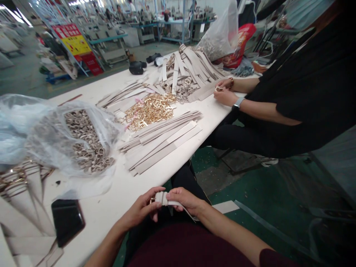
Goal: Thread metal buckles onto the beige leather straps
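Note:
A light beige strap with a gold-coloured buckle at its left end is held above my lap, near the table edge. My left hand grips the buckle end between thumb and fingers. On the strap just right of the loops, my right hand is closed, and the strap's free part passes under it toward the lower right. Flat beige straps lie on the table beyond my hands, with a pile of gold buckles behind them.
A plastic bag of small beige loops sits at the left on the white table. Nearer are a dark phone and buckled straps. At the right, a person in black works at the table; more straps are heaped behind.

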The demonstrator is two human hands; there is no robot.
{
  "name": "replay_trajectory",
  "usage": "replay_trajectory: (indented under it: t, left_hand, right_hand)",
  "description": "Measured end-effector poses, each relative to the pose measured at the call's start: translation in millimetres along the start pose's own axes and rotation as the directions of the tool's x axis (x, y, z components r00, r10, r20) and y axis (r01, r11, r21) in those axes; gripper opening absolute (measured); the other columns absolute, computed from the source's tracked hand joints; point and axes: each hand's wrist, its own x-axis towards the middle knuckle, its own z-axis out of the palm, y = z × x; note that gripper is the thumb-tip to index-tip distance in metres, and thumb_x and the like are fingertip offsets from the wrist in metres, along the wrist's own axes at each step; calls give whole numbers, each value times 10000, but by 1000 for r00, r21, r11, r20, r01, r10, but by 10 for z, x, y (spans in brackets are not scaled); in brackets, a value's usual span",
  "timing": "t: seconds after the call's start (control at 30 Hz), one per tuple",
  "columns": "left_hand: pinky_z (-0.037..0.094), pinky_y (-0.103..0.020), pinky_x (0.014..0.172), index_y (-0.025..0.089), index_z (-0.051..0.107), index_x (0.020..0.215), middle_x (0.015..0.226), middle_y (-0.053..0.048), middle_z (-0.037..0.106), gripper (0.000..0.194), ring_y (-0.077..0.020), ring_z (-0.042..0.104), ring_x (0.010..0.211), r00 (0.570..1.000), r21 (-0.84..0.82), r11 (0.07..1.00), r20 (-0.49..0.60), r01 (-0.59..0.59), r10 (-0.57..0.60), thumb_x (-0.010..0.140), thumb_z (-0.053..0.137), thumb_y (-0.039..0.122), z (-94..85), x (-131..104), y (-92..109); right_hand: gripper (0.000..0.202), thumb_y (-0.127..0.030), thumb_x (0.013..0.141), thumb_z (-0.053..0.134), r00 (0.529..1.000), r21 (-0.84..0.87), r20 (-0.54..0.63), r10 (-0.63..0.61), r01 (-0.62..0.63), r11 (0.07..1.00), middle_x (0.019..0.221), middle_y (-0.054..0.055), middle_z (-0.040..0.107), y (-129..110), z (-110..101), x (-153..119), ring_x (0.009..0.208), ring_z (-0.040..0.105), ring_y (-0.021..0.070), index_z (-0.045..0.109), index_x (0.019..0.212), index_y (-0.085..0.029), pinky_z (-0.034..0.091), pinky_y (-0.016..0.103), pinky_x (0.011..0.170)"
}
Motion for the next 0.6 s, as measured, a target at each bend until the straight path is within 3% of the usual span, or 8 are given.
replay_trajectory:
  t: [0.17,0.3,0.43,0.5,0.6]
  left_hand:
    - [408,-213,456,201,400,1262,728,18,588,504,-102,562,464,999,-18,999,-43,31,-31,845,526,457,163,14,-132]
    - [411,-221,484,193,377,1270,730,23,583,496,-97,544,478,999,-58,998,-47,12,-15,861,490,450,245,22,-117]
    - [467,-273,670,184,521,1118,899,-23,605,478,-164,583,762,983,276,956,-128,-95,134,713,694,367,206,66,-42]
    - [459,-317,813,186,562,1060,1011,-60,596,387,-206,561,940,954,452,879,-162,-155,252,710,686,293,196,85,-9]
    - [399,-370,970,202,573,1071,1220,-106,511,353,-240,490,1134,925,556,801,-140,-221,353,721,623,205,200,81,9]
  right_hand:
    - [435,-512,618,752,999,-50,-29,-36,35,998,480,-64,517,61,35,1,330,354,17,547,676,-133,204,149,310]
    - [446,-530,622,739,994,-70,-74,-86,81,994,471,-61,512,71,68,-18,340,353,22,533,650,-135,205,160,321]
    - [472,-526,559,773,991,-79,-114,-75,66,995,476,-61,524,52,96,-36,335,347,21,503,617,-144,183,171,314]
    - [477,-525,552,776,990,-65,-127,-62,55,996,471,-66,518,54,99,-41,326,336,19,489,609,-148,176,173,309]
    - [475,-524,559,776,993,-50,-111,-47,42,998,458,-78,497,71,91,-53,315,318,14,489,620,-151,170,173,304]
